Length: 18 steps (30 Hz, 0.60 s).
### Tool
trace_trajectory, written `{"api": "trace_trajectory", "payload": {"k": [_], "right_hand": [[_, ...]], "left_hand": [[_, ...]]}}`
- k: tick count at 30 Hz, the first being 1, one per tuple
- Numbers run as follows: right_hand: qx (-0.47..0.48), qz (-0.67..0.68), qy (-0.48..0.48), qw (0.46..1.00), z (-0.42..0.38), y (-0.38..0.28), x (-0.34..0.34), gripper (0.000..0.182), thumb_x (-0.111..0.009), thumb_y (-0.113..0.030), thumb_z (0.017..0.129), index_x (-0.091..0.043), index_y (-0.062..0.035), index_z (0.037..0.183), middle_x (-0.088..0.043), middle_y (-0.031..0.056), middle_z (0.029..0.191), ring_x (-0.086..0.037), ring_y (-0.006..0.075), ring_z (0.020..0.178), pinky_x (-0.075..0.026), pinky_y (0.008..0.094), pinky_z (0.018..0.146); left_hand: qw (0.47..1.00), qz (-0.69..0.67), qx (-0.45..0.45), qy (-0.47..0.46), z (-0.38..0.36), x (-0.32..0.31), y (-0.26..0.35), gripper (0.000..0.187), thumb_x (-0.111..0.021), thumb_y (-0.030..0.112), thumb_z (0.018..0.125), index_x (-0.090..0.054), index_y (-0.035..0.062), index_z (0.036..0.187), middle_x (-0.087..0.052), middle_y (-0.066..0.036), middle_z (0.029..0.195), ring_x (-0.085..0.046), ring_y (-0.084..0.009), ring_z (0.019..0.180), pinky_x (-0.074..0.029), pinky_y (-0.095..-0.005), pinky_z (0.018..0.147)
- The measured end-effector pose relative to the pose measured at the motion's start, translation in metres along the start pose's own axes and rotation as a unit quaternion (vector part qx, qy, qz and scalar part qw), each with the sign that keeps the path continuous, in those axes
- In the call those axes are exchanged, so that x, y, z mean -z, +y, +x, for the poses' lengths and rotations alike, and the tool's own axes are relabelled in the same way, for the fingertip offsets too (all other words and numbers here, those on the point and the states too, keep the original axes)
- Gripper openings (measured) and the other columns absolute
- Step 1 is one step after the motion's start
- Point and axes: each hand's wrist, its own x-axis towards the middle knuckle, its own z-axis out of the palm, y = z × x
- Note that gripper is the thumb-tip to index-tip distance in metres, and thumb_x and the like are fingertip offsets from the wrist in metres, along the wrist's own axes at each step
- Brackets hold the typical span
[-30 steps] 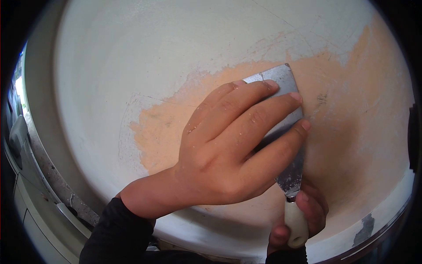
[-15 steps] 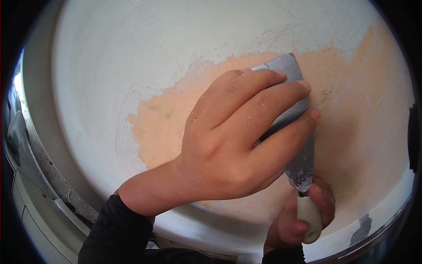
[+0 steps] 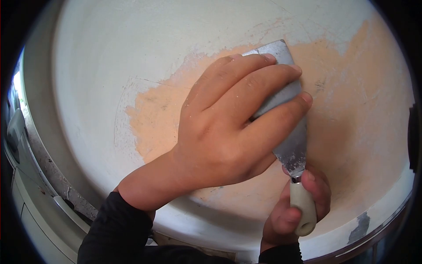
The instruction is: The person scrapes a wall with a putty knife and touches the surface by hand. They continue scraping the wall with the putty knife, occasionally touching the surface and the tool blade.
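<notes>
My right hand (image 3: 301, 202) is closed round the pale handle of a metal scraper (image 3: 292, 147) at the lower right. The wide end of the blade points up and lies against the curved pale surface (image 3: 118, 44). Across the blade lies my left hand (image 3: 228, 127), its fingers spread and its fingertips resting on the metal. An orange-tan patch (image 3: 154, 119) with ragged edges spreads around and beneath both hands. My left palm and thumb are hidden from view.
A raised pale rim (image 3: 37, 101) curves down the left side, with grey panels (image 3: 39, 211) beyond it. Along the lower right rim is a grey bare spot (image 3: 360, 228). Thin scratches mark the upper surface.
Both hands and the scraper have moved up and slightly left across the patch. The grip on the handle and the fingers on the blade look the same.
</notes>
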Motion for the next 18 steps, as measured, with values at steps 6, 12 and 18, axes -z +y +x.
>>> {"api": "trace_trajectory", "payload": {"k": [6, 12, 18], "right_hand": [[0.011, -0.007, 0.042, 0.999, 0.006, 0.001, -0.005, 0.04, -0.062, -0.042, 0.101, -0.06, -0.0066, 0.119, -0.065, 0.0197, 0.105, -0.071, 0.0337, 0.091, -0.061, 0.0438, 0.081], [0.027, -0.035, 0.104, 0.994, -0.002, 0.003, -0.015, 0.044, -0.064, -0.045, 0.1, -0.059, -0.0065, 0.12, -0.068, 0.0201, 0.101, -0.072, 0.0351, 0.088, -0.062, 0.0466, 0.078], [0.02, -0.06, 0.0, 0.998, 0.003, 0.001, 0.002, 0.045, -0.064, -0.047, 0.1, -0.059, -0.0077, 0.121, -0.069, 0.0201, 0.102, -0.073, 0.0368, 0.09, -0.062, 0.047, 0.079]], "left_hand": [[1.0, 0.005, 0.001, -0.006, 0.0, 0.002, -0.003, 0.036, -0.077, 0.013, 0.066, -0.079, 0.0084, 0.102, -0.073, -0.016, 0.114, -0.069, -0.0371, 0.101, -0.057, -0.0429, 0.089], [1.0, -0.016, 0.011, -0.003, -0.001, 0.002, -0.001, 0.037, -0.075, 0.013, 0.066, -0.079, 0.0094, 0.103, -0.073, -0.016, 0.114, -0.069, -0.0362, 0.102, -0.057, -0.0426, 0.09], [1.0, -0.002, 0.007, 0.01, -0.003, 0.0, -0.003, 0.037, -0.075, 0.013, 0.065, -0.079, 0.0102, 0.102, -0.074, -0.014, 0.114, -0.07, -0.0351, 0.103, -0.057, -0.0417, 0.09]]}}
